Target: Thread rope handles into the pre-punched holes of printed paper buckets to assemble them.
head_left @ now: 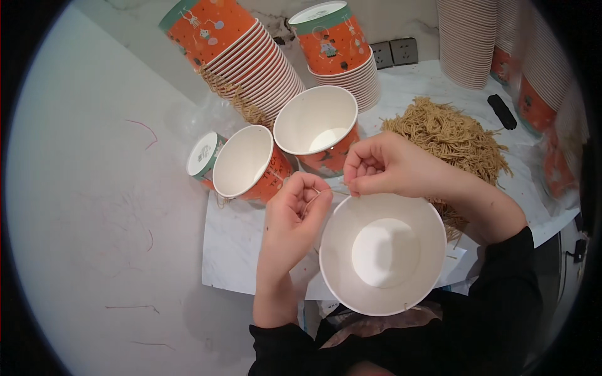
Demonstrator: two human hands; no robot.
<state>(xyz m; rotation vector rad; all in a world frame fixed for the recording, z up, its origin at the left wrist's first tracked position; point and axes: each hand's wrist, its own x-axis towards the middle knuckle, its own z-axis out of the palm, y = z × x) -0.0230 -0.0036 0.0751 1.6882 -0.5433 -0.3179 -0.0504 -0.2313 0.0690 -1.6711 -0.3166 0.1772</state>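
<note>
At 10 o'clock from the large open bucket, which is the clock centre, a green-based bucket lies on its side on the white tabletop. Just beside it, also at 10 o'clock, an orange bucket tilts, its white inside showing. A tall stack of buckets leans at 11 o'clock, with loose strands along its side.

Left hand, near 10 o'clock: fingers curled, thumb and forefinger pinched on a thin cord. The cord spans the gap between the hands at 11 o'clock. A second orange bucket, open, is farther out at 11 o'clock; a shorter stack is behind it.

Right hand, 12 o'clock: thumb and fingertips pressed together on the cord. Contact with the large open bucket's rim cannot be confirmed.

At 1 o'clock, a heap of brown cords covers part of the tabletop. Beyond it are a column of nested buckets and a black object.
</note>
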